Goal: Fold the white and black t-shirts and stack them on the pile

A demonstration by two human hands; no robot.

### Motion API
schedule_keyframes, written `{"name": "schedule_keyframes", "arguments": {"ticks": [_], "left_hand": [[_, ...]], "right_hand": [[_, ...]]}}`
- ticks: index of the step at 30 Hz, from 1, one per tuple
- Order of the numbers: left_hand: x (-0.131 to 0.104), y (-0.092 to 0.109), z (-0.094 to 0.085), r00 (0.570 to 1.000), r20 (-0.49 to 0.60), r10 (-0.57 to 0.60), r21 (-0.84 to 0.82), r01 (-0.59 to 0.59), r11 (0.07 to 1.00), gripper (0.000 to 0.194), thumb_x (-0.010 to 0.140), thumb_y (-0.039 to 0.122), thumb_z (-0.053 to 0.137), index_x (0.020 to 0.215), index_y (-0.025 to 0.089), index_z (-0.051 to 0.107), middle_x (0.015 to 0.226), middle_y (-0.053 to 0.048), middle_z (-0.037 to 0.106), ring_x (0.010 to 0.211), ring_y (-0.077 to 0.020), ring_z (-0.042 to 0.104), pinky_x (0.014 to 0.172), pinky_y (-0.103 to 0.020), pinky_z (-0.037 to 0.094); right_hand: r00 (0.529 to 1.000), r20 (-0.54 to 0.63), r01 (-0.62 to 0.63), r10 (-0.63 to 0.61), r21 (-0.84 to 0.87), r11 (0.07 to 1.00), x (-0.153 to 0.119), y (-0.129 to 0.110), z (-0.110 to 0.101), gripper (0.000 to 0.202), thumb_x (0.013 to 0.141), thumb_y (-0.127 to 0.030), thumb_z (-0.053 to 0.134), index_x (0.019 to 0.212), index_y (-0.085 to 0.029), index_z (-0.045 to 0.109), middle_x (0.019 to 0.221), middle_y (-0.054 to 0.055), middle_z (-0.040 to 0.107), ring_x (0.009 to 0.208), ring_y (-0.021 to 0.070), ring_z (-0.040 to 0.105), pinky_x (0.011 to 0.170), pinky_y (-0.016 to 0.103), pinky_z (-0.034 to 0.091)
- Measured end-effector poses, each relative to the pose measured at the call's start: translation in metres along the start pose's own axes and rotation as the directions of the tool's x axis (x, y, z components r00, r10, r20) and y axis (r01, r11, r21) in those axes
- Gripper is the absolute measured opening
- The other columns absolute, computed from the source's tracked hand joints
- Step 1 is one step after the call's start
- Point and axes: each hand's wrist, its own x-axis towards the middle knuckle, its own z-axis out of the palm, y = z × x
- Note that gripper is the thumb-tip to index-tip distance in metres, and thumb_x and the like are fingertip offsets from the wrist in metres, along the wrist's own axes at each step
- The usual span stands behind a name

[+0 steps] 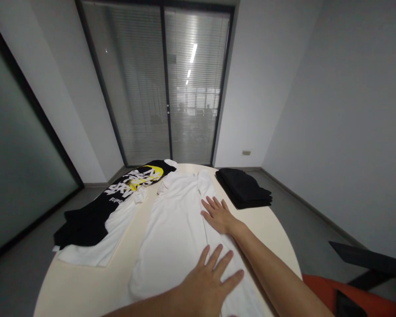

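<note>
A white T-shirt point(174, 224) lies spread on the round table, its right side folded over in a long strip. My left hand point(211, 275) rests on the near part of the shirt, fingers spread, close to the folded strip's edge. Farther up, my right hand point(219, 215) lies flat on the folded strip below the sleeve, its fingers apart. Neither hand grips the cloth. The near hem of the shirt runs out of view beneath my left arm.
On the left of the table point(69, 286), a black printed shirt point(119, 198) lies over another white garment point(119, 229). A stack of folded black clothes point(242, 187) sits at the far right. An orange chair point(359, 295) with a black armrest stands at the lower right.
</note>
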Motion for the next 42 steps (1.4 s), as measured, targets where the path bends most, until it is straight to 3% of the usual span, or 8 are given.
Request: {"name": "schedule_keyframes", "arguments": {"ticks": [10, 15, 17, 21, 25, 30, 34, 42], "left_hand": [[0.038, 0.034, 0.04, 0.994, -0.048, -0.103, -0.065, 0.099, 0.993, 0.079, 0.099, 0.063, 0.041, 0.161, 0.019, 0.019, 0.165, -0.022, 0.011, 0.151, -0.0465, 0.009, 0.114, -0.073, 0.022], [0.029, 0.031, 0.009, 0.999, 0.025, -0.029, -0.19, 0.033, 0.981, 0.076, 0.1, 0.063, 0.039, 0.159, 0.016, 0.026, 0.166, -0.02, 0.018, 0.152, -0.0427, 0.012, 0.118, -0.066, 0.024], [0.02, 0.019, -0.01, 0.999, 0.039, 0.015, -0.256, -0.005, 0.967, 0.076, 0.099, 0.064, 0.04, 0.157, 0.016, 0.03, 0.165, -0.02, 0.02, 0.152, -0.0409, 0.015, 0.118, -0.06, 0.029], [0.009, -0.011, -0.028, 0.997, 0.013, -0.076, -0.149, 0.077, 0.986, 0.074, 0.096, 0.058, 0.051, 0.154, 0.016, 0.035, 0.163, -0.02, 0.026, 0.151, -0.0426, 0.02, 0.12, -0.061, 0.024], [0.008, -0.029, -0.02, 0.995, 0.042, -0.093, -0.1, 0.097, 0.99, 0.082, 0.094, 0.061, 0.052, 0.158, 0.017, 0.026, 0.166, -0.019, 0.016, 0.152, -0.0438, 0.012, 0.12, -0.066, 0.017], [0.006, -0.03, -0.016, 0.996, -0.03, -0.088, -0.116, 0.084, 0.99, 0.075, 0.098, 0.064, 0.042, 0.156, 0.018, 0.03, 0.166, -0.017, 0.021, 0.153, -0.0378, 0.012, 0.123, -0.061, 0.014], [0.009, -0.035, -0.016, 0.999, -0.013, -0.052, -0.083, 0.051, 0.995, 0.075, 0.098, 0.067, 0.038, 0.155, 0.018, 0.033, 0.165, -0.017, 0.024, 0.153, -0.0393, 0.015, 0.122, -0.061, 0.016], [0.019, -0.047, -0.011, 0.999, -0.036, -0.019, 0.001, 0.019, 1.0, 0.075, 0.098, 0.066, 0.042, 0.155, 0.018, 0.033, 0.164, -0.016, 0.027, 0.152, -0.0385, 0.019, 0.122, -0.058, 0.02]], "right_hand": [[0.999, -0.007, 0.036, -0.036, -0.034, 0.999, -0.019, 0.018, -0.001, 0.064, 0.103, -0.06, 0.021, 0.16, -0.031, 0.027, 0.167, 0.003, 0.019, 0.155, 0.03, 0.01, 0.124, 0.058, 0.006], [0.999, -0.015, 0.031, -0.032, -0.035, 0.999, -0.027, 0.021, -0.006, 0.06, 0.104, -0.057, 0.025, 0.157, -0.032, 0.034, 0.166, 0.004, 0.025, 0.154, 0.0312, 0.015, 0.123, 0.058, 0.011], [0.998, -0.054, 0.039, -0.042, -0.054, 0.998, -0.023, 0.018, -0.011, 0.056, 0.104, -0.054, 0.029, 0.151, -0.028, 0.045, 0.16, 0.008, 0.038, 0.15, 0.0318, 0.028, 0.121, 0.057, 0.017], [0.981, -0.194, 0.014, -0.02, -0.036, 0.999, 0.007, 0.009, -0.021, 0.047, 0.105, -0.039, 0.03, 0.135, -0.014, 0.056, 0.131, 0.019, 0.064, 0.127, 0.0273, 0.056, 0.111, 0.042, 0.037], [0.958, -0.279, -0.037, 0.06, 0.087, 0.995, 0.056, 0.004, -0.021, 0.052, 0.105, -0.035, 0.03, 0.149, -0.009, 0.04, 0.152, 0.02, 0.046, 0.142, 0.0248, 0.041, 0.116, 0.037, 0.033], [0.956, -0.226, -0.153, 0.187, 0.158, 0.975, 0.106, 0.006, -0.01, 0.065, 0.106, -0.047, 0.022, 0.156, -0.006, 0.029, 0.162, 0.019, 0.03, 0.152, 0.0312, 0.024, 0.122, 0.046, 0.022], [0.948, -0.162, -0.251, 0.275, 0.151, 0.956, 0.119, 0.012, -0.001, 0.07, 0.105, -0.053, 0.015, 0.156, -0.01, 0.033, 0.164, 0.013, 0.029, 0.153, 0.0307, 0.021, 0.123, 0.048, 0.015], [0.918, -0.174, -0.344, 0.355, 0.093, 0.934, 0.121, 0.029, 0.002, 0.074, 0.103, -0.057, 0.01, 0.157, -0.012, 0.033, 0.166, 0.009, 0.024, 0.154, 0.0271, 0.017, 0.124, 0.046, 0.009]]}}
